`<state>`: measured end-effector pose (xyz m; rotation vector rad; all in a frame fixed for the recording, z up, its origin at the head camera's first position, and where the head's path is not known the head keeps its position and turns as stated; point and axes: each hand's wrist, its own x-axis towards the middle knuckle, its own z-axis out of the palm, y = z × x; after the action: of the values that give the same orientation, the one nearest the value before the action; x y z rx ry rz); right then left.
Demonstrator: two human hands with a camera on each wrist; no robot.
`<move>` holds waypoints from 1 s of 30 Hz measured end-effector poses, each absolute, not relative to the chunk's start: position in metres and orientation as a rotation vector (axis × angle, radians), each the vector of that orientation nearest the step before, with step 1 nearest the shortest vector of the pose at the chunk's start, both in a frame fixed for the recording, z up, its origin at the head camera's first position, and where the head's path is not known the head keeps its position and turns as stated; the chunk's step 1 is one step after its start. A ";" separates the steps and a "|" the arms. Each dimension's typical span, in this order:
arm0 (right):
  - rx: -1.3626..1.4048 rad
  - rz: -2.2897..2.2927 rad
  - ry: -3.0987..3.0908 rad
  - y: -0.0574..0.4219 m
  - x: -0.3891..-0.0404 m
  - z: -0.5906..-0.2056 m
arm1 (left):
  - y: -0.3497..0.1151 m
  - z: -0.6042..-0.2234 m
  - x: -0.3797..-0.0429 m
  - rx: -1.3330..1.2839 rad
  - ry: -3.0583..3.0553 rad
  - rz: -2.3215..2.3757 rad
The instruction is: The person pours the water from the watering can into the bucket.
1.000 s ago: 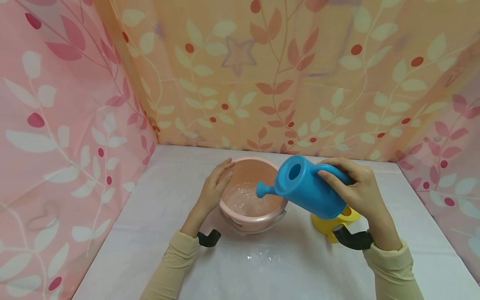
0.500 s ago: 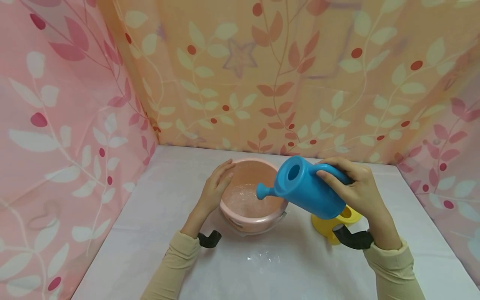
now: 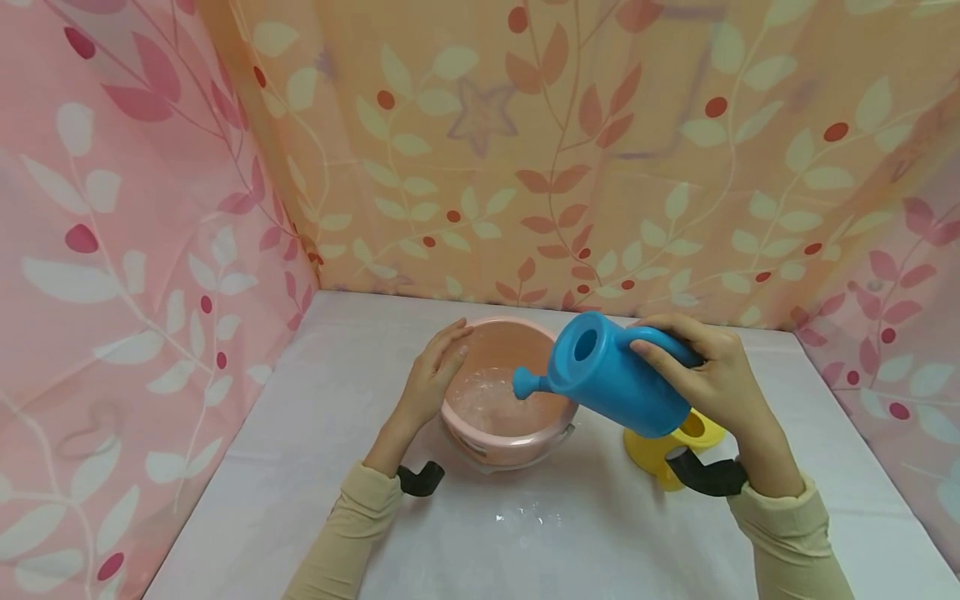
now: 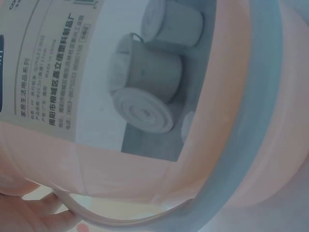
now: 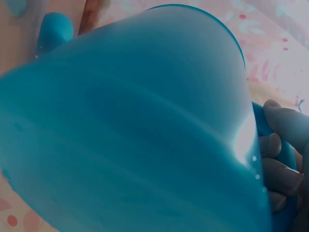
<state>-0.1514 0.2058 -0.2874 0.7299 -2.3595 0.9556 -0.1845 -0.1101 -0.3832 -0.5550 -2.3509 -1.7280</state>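
My right hand (image 3: 708,367) grips the handle of a blue toy watering can (image 3: 618,379), tilted to the left. Its spout head hangs over a pink bucket (image 3: 513,340) with water inside, whose surface looks rippled. In the right wrist view, curled fingers (image 5: 285,179) wrap the handle behind the can's body (image 5: 135,111). Against the bucket's left side rests my left hand (image 3: 431,379), its fingers extended along the rim. The left wrist view shows the labelled bucket wall (image 4: 120,179) close up, with fingertips (image 4: 53,220) at the lower left.
A yellow plastic object (image 3: 652,454) with a round opening stands under the blue can, partly hidden by it. Small water drops (image 3: 525,517) lie on the white tabletop (image 3: 585,550) in front of the bucket. Patterned cloth walls (image 3: 480,192) enclose the table's back and sides.
Both hands and the watering can hold almost the same pose throughout. The water's ripples differ slightly, and the whole head view has shifted a little.
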 end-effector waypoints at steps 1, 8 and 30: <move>0.730 0.952 -2.362 0.206 -0.151 -0.287 | -0.110 -0.383 -0.185 -0.556 -2.352 -1.727; 0.746 0.940 -2.369 0.205 -0.153 -0.286 | -0.110 -0.384 -0.185 -0.555 -2.348 -1.740; 0.773 0.949 -2.396 0.205 -0.155 -0.285 | -0.110 -0.386 -0.186 -0.556 -2.335 -1.742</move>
<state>-0.1548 0.2046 -0.2847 0.7725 -2.3956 0.9489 -0.1864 -0.1103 -0.3862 -0.5563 -2.3354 -1.7423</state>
